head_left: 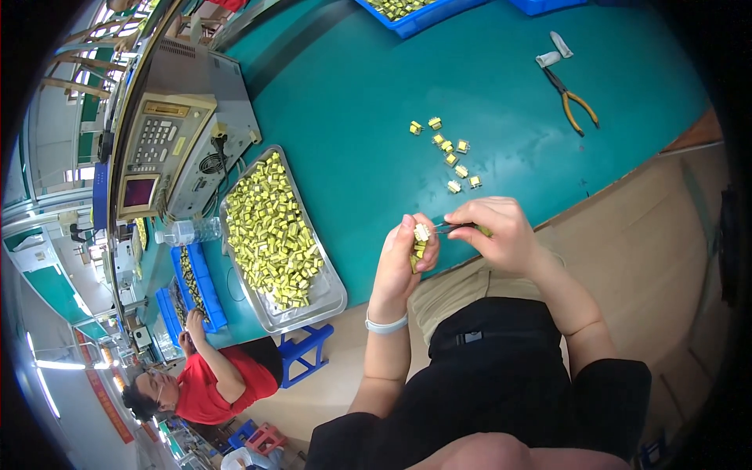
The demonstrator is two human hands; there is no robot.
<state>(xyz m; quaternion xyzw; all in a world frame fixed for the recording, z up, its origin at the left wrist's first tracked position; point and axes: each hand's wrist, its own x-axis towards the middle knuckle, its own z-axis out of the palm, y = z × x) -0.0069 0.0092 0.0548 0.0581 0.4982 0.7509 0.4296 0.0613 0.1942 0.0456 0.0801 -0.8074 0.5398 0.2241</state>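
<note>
My left hand (398,262) is closed around a small yellow-taped transformer (421,233), its pale pin side turned toward my right hand. More yellow shows between the fingers below it, so it may hold more than one piece. My right hand (501,233) grips a pair of dark tweezers (454,227), whose tips reach the transformer's pins. A bit of yellow peeks out by the right fingers; what it belongs to is hidden. Just beyond both hands, several loose transformers (452,159) lie scattered on the green table mat (352,141).
Left of my hands, a metal tray (334,294) is heaped with yellow transformers. Past it stand a test instrument (160,149), a plastic bottle (192,231) and blue bins (210,286). Orange-handled pliers (570,102) lie far right. A co-worker in red (227,384) works at the left.
</note>
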